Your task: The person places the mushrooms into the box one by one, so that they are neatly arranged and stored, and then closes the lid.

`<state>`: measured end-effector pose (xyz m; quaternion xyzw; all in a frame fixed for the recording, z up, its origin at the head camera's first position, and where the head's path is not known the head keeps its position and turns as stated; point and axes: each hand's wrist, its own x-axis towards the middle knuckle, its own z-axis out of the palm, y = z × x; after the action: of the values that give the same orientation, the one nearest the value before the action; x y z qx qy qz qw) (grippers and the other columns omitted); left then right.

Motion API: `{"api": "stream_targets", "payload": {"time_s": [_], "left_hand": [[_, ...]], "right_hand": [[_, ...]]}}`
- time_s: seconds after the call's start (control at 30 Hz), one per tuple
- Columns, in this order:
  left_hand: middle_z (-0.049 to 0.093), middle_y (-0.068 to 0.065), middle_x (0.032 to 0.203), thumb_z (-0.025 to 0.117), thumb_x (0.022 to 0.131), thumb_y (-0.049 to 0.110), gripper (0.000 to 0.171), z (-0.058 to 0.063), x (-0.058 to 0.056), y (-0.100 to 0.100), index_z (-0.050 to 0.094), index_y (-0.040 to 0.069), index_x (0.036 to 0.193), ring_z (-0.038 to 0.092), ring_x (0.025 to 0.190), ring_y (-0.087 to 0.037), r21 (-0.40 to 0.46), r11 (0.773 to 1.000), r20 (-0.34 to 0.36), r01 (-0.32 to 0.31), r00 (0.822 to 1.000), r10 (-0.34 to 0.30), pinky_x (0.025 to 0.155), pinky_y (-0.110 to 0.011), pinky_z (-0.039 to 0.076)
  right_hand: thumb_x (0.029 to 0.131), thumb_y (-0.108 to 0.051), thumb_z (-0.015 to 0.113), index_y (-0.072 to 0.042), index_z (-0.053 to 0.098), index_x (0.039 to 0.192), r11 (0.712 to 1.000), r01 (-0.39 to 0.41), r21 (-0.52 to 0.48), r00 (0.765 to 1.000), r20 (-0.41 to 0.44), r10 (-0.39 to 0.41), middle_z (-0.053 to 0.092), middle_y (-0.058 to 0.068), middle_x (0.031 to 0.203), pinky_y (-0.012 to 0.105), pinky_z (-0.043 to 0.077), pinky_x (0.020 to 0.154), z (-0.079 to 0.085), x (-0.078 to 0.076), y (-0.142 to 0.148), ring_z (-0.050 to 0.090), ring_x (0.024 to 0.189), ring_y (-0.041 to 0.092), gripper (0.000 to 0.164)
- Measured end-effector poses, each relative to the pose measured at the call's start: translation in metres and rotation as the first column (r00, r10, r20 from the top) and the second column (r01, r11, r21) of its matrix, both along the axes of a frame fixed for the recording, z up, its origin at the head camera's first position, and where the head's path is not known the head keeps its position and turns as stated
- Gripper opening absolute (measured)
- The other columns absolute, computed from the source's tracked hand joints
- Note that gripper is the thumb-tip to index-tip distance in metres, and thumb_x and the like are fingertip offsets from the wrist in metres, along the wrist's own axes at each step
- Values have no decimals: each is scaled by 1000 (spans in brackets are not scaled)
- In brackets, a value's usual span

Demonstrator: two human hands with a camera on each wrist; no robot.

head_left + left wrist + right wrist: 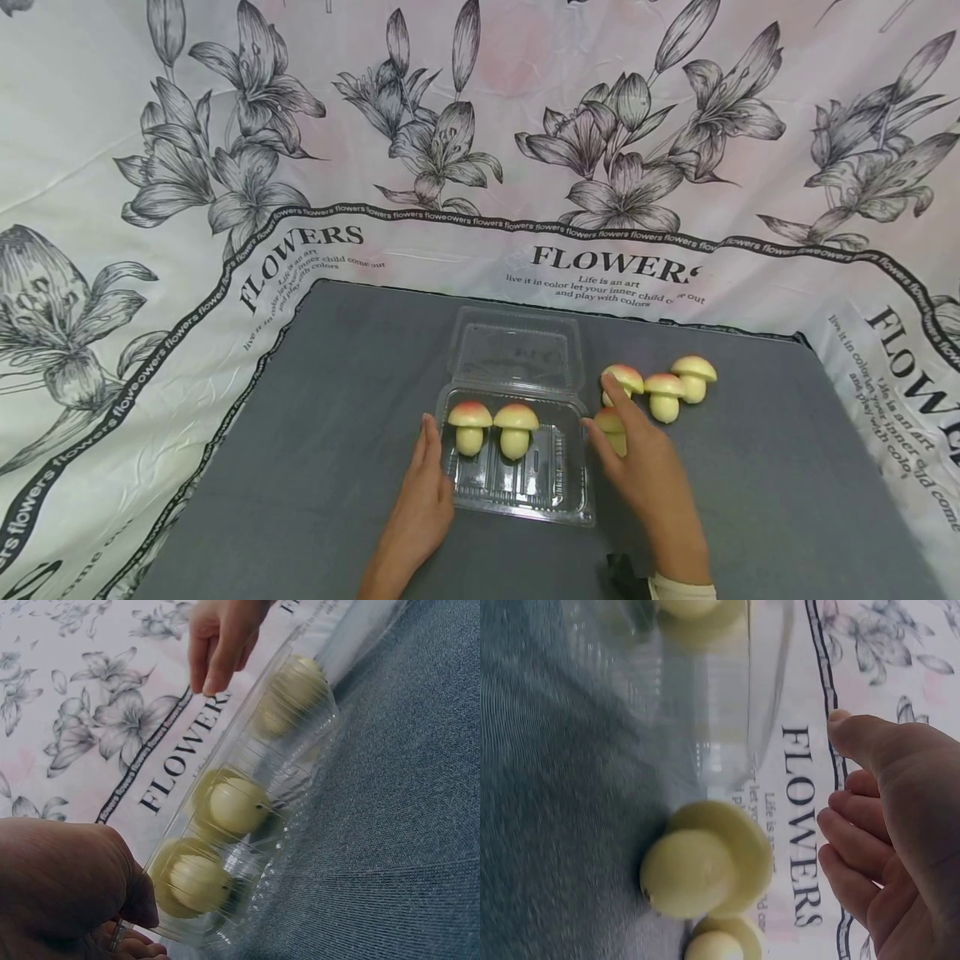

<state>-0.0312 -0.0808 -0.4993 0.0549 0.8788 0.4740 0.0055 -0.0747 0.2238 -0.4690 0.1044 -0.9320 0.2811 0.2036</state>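
A clear plastic clamshell container (517, 500) lies with its lid (517, 346) folded back. Inside its left half stand two toy mushrooms, a left one (470, 429) and a right one (515, 432), each with a red-tinged yellow cap. My left hand (420, 500) pinches the container's left rim, the thumb (139, 904) on one side and fingers on the other. To the right of the container, my right hand (645, 467) hovers over a loose mushroom (611, 423) and partly hides it. Its thumb and fingers stand apart with nothing between them in the right wrist view.
More loose mushrooms, one behind my right fingertips (626, 377), a middle one (664, 398) and a far right one (694, 377), stand on the grey tabletop (322, 417). A flower-printed cloth (450, 167) rises behind and beside the table.
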Motion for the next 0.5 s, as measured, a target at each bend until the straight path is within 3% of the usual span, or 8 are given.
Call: {"api": "stream_targets", "payload": {"time_s": [0.1,0.27,0.5], "left_hand": [[6,-28,174,44,101,-12,74,0,0,0,8,-8,166,20,158,-40,5,1000,5,2,1000,-2,114,-57,39],[4,-25,175,43,102,-11,73,0,-1,0,6,-7,166,16,159,-36,9,1000,35,3,999,-3,117,-55,36],[3,-25,175,42,102,-11,73,1,-1,-1,6,-7,166,15,159,-36,7,1000,42,3,999,-4,113,-53,39]], "right_hand": [[94,-21,82,-19,50,160,1000,1,3,1000,3,-1,69,18,138,65,53,83,0,0,7,73,101,46,74],[90,-17,85,-19,50,159,999,-27,16,999,-16,28,73,26,118,66,53,77,0,3,19,73,88,48,77],[85,-10,88,-13,52,157,996,-86,35,996,3,86,72,25,127,65,54,80,-3,6,34,73,92,49,80]]}}
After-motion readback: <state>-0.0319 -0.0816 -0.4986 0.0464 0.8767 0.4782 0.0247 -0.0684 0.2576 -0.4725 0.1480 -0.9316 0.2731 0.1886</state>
